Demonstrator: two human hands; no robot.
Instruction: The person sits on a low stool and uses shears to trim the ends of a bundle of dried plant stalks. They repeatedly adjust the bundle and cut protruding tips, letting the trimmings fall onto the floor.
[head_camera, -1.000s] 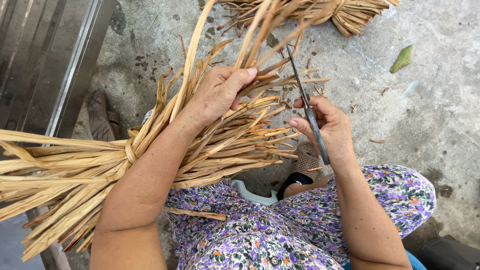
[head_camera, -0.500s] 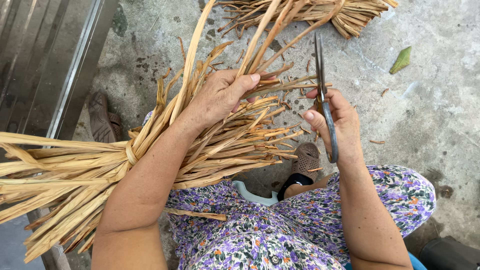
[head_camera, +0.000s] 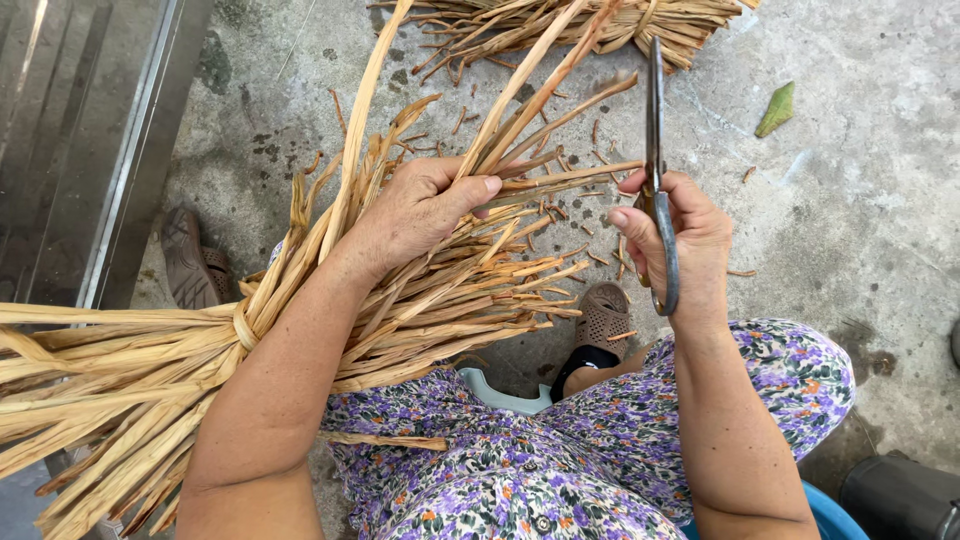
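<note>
My left hand (head_camera: 415, 215) grips several long dry straw-coloured leaf strips pulled up out of a big tied bundle of dried leaves (head_camera: 150, 370) that lies across my lap and runs off the left edge. My right hand (head_camera: 680, 235) holds a pair of metal scissors (head_camera: 657, 150) by the handles, blades closed and pointing away from me, just right of the strip ends. The two hands are about a hand's width apart.
A second bundle of dried leaves (head_camera: 600, 20) lies on the concrete floor (head_camera: 860, 200) at the top. Short cut bits litter the floor. A green leaf (head_camera: 778, 108) lies top right. My sandalled feet (head_camera: 603, 315) and a metal door frame (head_camera: 130, 150) are nearby.
My right hand has lifted and turned the scissors from slanting across the strip ends to pointing straight up, moving slightly right. My left hand keeps its grip on the strips.
</note>
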